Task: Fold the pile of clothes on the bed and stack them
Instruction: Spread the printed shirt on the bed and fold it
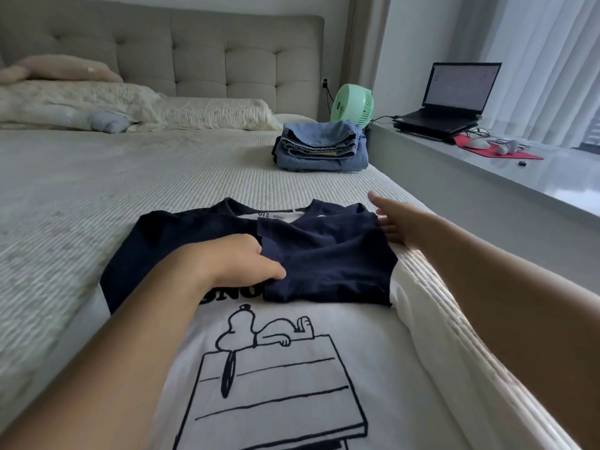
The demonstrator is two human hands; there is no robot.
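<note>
Navy-sleeved white T-shirt (279, 368) (cartoon dog print) is laid flat on the bed (97, 196), its right sleeve (324, 258) folded inward and pinched by the left hand (237, 261). The right hand (399, 222) is rested, fingers straight, at the shoulder edge. Folded jeans (321, 147) are stacked near the headboard.

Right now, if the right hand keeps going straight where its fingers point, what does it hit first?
Probably only the bedspread at first; farther along that line sits the folded denim stack. The right hand points roughly toward it, though depth is unclear.
</note>
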